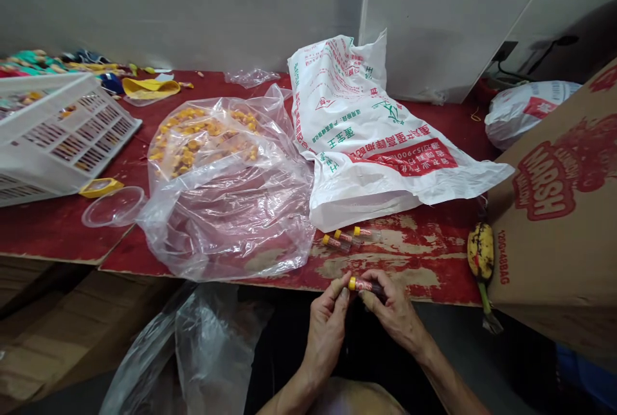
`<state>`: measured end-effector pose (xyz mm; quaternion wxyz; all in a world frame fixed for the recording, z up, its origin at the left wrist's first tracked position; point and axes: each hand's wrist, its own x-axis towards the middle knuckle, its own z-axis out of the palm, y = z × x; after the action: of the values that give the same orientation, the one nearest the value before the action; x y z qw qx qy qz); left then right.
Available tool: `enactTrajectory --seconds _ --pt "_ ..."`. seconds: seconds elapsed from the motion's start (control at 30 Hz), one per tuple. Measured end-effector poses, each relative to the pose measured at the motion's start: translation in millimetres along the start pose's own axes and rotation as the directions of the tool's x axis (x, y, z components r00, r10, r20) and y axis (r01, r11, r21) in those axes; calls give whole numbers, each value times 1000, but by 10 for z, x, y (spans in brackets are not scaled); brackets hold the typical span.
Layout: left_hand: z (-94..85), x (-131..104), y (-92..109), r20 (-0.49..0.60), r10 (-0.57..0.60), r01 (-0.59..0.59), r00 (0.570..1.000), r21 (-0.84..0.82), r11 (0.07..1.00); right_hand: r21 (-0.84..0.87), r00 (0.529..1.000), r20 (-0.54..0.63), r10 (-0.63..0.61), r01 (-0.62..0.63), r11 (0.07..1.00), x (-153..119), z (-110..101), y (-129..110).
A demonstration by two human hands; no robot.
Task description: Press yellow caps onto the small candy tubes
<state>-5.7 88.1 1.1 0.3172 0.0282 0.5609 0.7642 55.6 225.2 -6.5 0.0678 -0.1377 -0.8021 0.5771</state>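
Note:
Just in front of the table's near edge, I hold a small clear tube [365,286] with a yellow cap and red printing, lying roughly level. My left hand [328,318] is closed in a pinch at the capped end. Around the body of the tube, the fingers and thumb of my right hand [398,312] are closed. Beyond my hands, three similar yellow-capped tubes [367,233] lie on the red table [434,273]. A large clear plastic bag [250,209] with many yellow caps [193,135] inside spreads to the left of them.
A white printed woven sack [376,126] lies behind the tubes. On the left are a white slotted basket [87,139], a clear round lid [114,206] and a yellow tape roll [101,187]. To the right stand a cardboard box [563,209] and a spotted banana [481,254].

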Motion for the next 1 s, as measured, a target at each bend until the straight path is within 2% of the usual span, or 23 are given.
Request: enactTrajectory --seconds 0.07,0.13,0.2,0.27,0.3,0.37,0.43,0.5,0.63,0.7,0.73,0.77,0.8,0.87,0.93,1.0 --pt "-34 15 49 0 21 -21 1000 80 997 -104 998 22 -64 66 992 -3 -6 -7" --pt "-77 77 131 9 25 -26 1000 145 989 -85 995 39 -94 97 992 -3 -1 -50" --pt "-105 157 211 -6 17 -16 1000 144 990 -39 989 116 -96 101 994 -13 23 -139" --pt "-99 211 262 -22 1 0 1000 77 997 -33 961 239 -138 150 988 -45 65 -250" --pt "-84 221 274 -14 -31 32 999 43 999 -49 942 286 -175 197 979 -71 90 -296" --pt "-38 206 279 9 -144 143 990 21 989 -84 911 302 -279 317 945 -134 137 -329" --pt "12 165 284 -13 -258 259 966 39 965 -101 879 268 -395 433 896 -186 181 -259" --pt "54 123 311 -52 -291 295 955 74 953 -111 842 247 -479 516 849 -203 230 -107" --pt "49 152 437 -8 -191 189 982 184 965 -215 786 216 -579 617 757 -96 373 188" --pt "-45 280 518 -15 -58 60 998 281 958 -291 735 203 -647 676 676 27 441 238" --pt "-127 377 565 -54 62 -37 997 382 923 -348 718 181 -672 686 639 100 465 239" --pt "-234 494 621 -106 210 -128 972 510 850 -418 709 151 -689 678 605 177 479 232" --pt "-365 627 688 -156 366 -188 918 640 745 -499 700 119 -704 656 567 253 484 223" --pt "-681 916 851 -222 598 -174 770 828 532 -657 683 69 -727 580 482 390 472 219" --pt "-1020 1209 1040 -270 678 -100 683 886 453 -752 664 79 -744 530 393 495 457 246" --pt "-1321 1491 1226 -290 707 -42 645 910 411 -800 658 64 -750 483 356 565 466 290"
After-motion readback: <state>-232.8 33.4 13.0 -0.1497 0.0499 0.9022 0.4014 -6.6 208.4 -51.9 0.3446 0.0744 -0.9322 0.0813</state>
